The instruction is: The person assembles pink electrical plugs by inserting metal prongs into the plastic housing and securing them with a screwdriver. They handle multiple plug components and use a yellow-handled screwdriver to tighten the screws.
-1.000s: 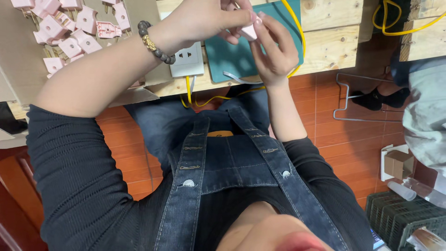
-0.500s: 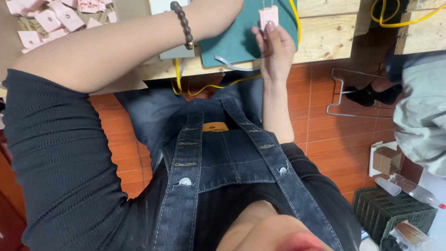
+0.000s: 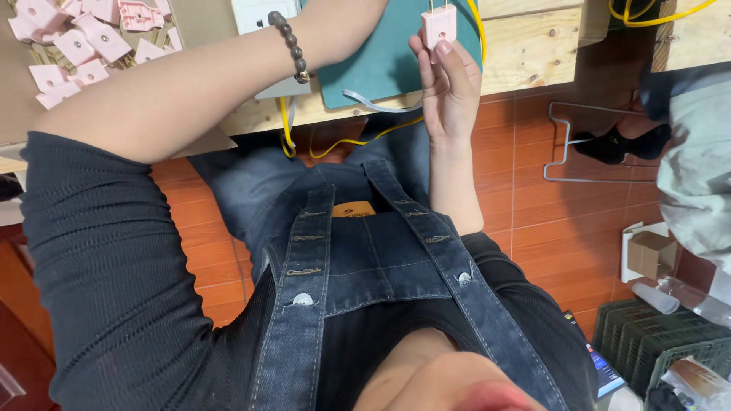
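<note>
Right hand [image 3: 449, 84] is pinching a small pink plug [image 3: 439, 23] between thumb and fingers, holding it upright with its two metal prongs pointing up, just above the near edge of the wooden counter [image 3: 525, 53] and over the teal mat [image 3: 381, 53] lying there. Left hand is reaching past the top edge of the view, so whether it is open or closed cannot be told; only its forearm [image 3: 190, 91] is showing, crossing the counter's near edge and wearing a dark beaded bracelet [image 3: 291, 46] at the wrist. At the counter's far left, a heap of loose pink plug shells [image 3: 76, 42] is lying spread on a brown sheet, well apart from the held plug, with the forearm stretching between the two. A white flat part [image 3: 259, 11] is sitting beside the mat under the wrist. Yellow cable [image 3: 335, 141] is hanging off the near edge below the mat, and a pale strap is curling off the mat's lower rim. On the red tile floor [image 3: 563, 228] to the right, a small cardboard box [image 3: 651, 255] is sitting in a white holder, and a dark green crate [image 3: 655, 342] is standing nearby, with clear plastic wrapping lying on its right end. Another person's grey sleeve [image 3: 697, 167] is showing at the right edge.
</note>
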